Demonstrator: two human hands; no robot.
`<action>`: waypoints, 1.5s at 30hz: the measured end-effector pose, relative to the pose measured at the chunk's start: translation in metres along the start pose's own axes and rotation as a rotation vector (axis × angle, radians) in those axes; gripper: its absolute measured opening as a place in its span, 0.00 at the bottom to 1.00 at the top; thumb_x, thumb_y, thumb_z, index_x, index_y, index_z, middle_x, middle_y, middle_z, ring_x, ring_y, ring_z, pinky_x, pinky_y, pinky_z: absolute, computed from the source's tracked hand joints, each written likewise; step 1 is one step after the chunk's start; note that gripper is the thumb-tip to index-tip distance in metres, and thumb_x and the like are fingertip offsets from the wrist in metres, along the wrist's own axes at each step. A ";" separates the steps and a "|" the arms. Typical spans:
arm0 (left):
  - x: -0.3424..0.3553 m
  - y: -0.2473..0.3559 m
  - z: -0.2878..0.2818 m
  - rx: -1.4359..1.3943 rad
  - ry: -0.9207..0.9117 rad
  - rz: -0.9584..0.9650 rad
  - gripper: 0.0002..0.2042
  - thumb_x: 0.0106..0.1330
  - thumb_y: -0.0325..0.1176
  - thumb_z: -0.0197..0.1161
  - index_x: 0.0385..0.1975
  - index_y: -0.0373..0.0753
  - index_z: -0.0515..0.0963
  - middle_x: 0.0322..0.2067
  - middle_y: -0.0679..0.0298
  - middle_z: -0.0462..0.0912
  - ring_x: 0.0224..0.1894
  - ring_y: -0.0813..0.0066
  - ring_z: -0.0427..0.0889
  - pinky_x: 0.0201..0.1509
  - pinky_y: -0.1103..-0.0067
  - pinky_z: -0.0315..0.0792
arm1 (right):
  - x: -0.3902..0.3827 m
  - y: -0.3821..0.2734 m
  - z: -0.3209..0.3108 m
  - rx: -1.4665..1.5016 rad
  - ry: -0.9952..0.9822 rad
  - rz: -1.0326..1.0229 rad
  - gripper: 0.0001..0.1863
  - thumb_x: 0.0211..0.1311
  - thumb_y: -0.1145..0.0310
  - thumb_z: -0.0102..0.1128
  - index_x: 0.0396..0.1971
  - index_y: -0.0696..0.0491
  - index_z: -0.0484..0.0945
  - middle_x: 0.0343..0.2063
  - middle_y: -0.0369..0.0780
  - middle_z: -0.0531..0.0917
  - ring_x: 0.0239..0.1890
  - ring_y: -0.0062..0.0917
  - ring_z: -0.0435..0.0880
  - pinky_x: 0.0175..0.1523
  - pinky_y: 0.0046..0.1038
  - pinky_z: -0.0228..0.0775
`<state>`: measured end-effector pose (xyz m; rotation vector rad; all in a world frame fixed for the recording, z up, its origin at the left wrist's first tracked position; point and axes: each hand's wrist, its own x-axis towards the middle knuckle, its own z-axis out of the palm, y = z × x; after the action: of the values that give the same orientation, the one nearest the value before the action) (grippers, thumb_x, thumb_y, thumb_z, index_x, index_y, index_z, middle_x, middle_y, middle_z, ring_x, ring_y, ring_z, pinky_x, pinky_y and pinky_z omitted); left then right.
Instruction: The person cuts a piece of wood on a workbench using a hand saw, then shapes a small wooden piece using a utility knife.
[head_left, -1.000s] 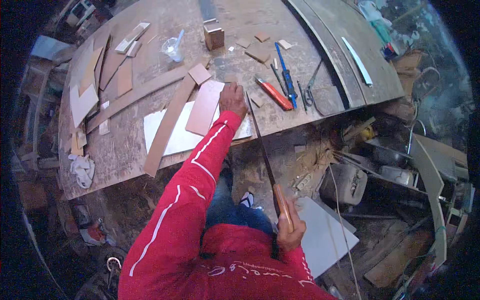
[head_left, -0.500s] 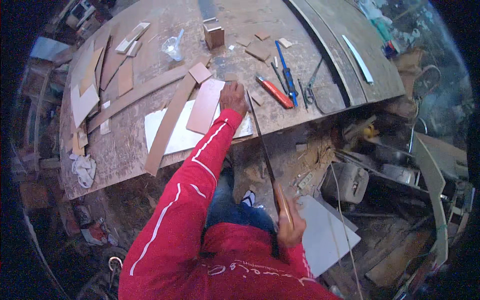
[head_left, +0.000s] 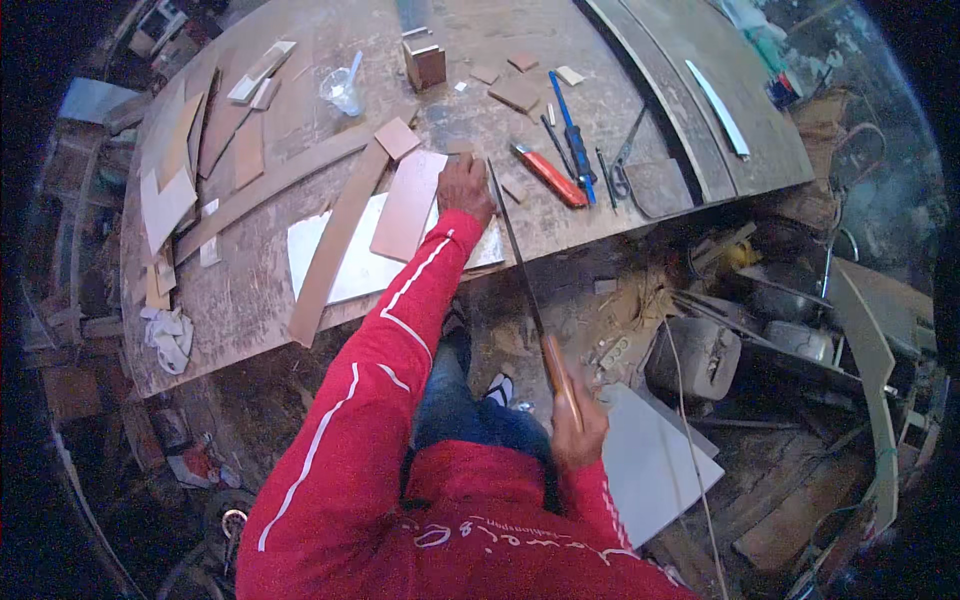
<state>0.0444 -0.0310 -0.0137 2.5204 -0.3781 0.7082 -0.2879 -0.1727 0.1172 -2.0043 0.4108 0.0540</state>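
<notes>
In my right hand (head_left: 580, 428), closed round its wooden handle, is a hand saw (head_left: 524, 262). Its long, narrow dark blade slants up to the workbench's front edge, right beside my left hand (head_left: 466, 190). The left fingers are bent and pressed down on the bench, over a small wood piece (head_left: 460, 147) whose end shows past them; the rest is hidden. Left of that hand lies a pinkish rectangular board (head_left: 408, 205) on a white sheet (head_left: 345, 250). A long brown strip (head_left: 340, 245) crosses the sheet, with a small square piece (head_left: 397, 138) by its far end.
On the workbench (head_left: 230, 320), a red utility knife (head_left: 548, 175), a blue tool (head_left: 573, 135), scissors (head_left: 625, 160) and wood offcuts (head_left: 515, 95) lie to the right. A plastic cup (head_left: 343, 95) and wood block (head_left: 424, 62) stand farther back. A jerrycan (head_left: 695, 358) and pale panel (head_left: 655, 465) are below right.
My right hand and the saw have moved a little forward, the blade sliding farther past my left hand. The left hand stays at nearly the same place.
</notes>
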 end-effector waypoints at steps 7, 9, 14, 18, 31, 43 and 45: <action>-0.002 -0.006 0.003 0.002 0.019 0.025 0.08 0.45 0.25 0.58 0.27 0.39 0.71 0.34 0.56 0.72 0.39 0.53 0.74 0.39 0.62 0.68 | 0.014 -0.032 -0.005 0.022 -0.055 0.116 0.23 0.68 0.66 0.45 0.60 0.61 0.70 0.44 0.47 0.84 0.47 0.28 0.84 0.53 0.25 0.71; -0.003 0.000 0.002 0.005 -0.018 0.001 0.08 0.45 0.25 0.58 0.27 0.39 0.72 0.34 0.56 0.72 0.39 0.53 0.74 0.39 0.63 0.68 | -0.014 -0.010 -0.005 0.038 0.046 -0.105 0.22 0.68 0.66 0.47 0.59 0.60 0.71 0.35 0.43 0.82 0.36 0.25 0.81 0.42 0.25 0.70; 0.000 0.007 -0.002 -0.004 -0.002 0.014 0.09 0.44 0.25 0.59 0.27 0.39 0.72 0.35 0.56 0.72 0.39 0.53 0.74 0.39 0.63 0.69 | 0.023 -0.012 0.001 -0.017 -0.034 0.129 0.23 0.67 0.66 0.48 0.58 0.61 0.71 0.43 0.48 0.84 0.47 0.24 0.83 0.51 0.25 0.72; -0.005 -0.004 0.001 0.019 -0.049 -0.012 0.08 0.43 0.26 0.60 0.25 0.39 0.72 0.34 0.56 0.73 0.39 0.53 0.74 0.40 0.63 0.69 | -0.015 0.001 -0.004 0.029 0.133 -0.361 0.21 0.67 0.66 0.50 0.58 0.58 0.72 0.24 0.39 0.80 0.26 0.21 0.79 0.34 0.24 0.71; -0.001 -0.007 0.003 0.018 0.011 0.030 0.07 0.46 0.26 0.59 0.27 0.39 0.74 0.33 0.56 0.73 0.39 0.53 0.74 0.39 0.63 0.68 | 0.035 -0.013 0.015 0.056 0.081 -0.207 0.22 0.66 0.67 0.50 0.58 0.59 0.72 0.35 0.45 0.83 0.32 0.21 0.80 0.38 0.25 0.72; -0.001 -0.004 -0.003 0.009 0.009 0.003 0.08 0.45 0.24 0.59 0.27 0.39 0.73 0.33 0.55 0.72 0.38 0.52 0.74 0.40 0.62 0.69 | -0.007 -0.001 0.000 0.100 0.047 -0.050 0.22 0.68 0.63 0.49 0.57 0.59 0.72 0.32 0.46 0.83 0.34 0.26 0.83 0.41 0.26 0.73; 0.001 -0.002 0.001 -0.028 0.019 0.048 0.08 0.44 0.24 0.60 0.26 0.39 0.73 0.33 0.55 0.72 0.38 0.51 0.73 0.40 0.62 0.68 | 0.024 0.002 0.014 0.082 0.130 -0.173 0.22 0.68 0.64 0.49 0.57 0.60 0.72 0.32 0.45 0.83 0.32 0.25 0.82 0.39 0.25 0.73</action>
<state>0.0461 -0.0295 -0.0147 2.4837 -0.4404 0.7396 -0.2640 -0.1674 0.1042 -1.9610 0.3158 -0.1990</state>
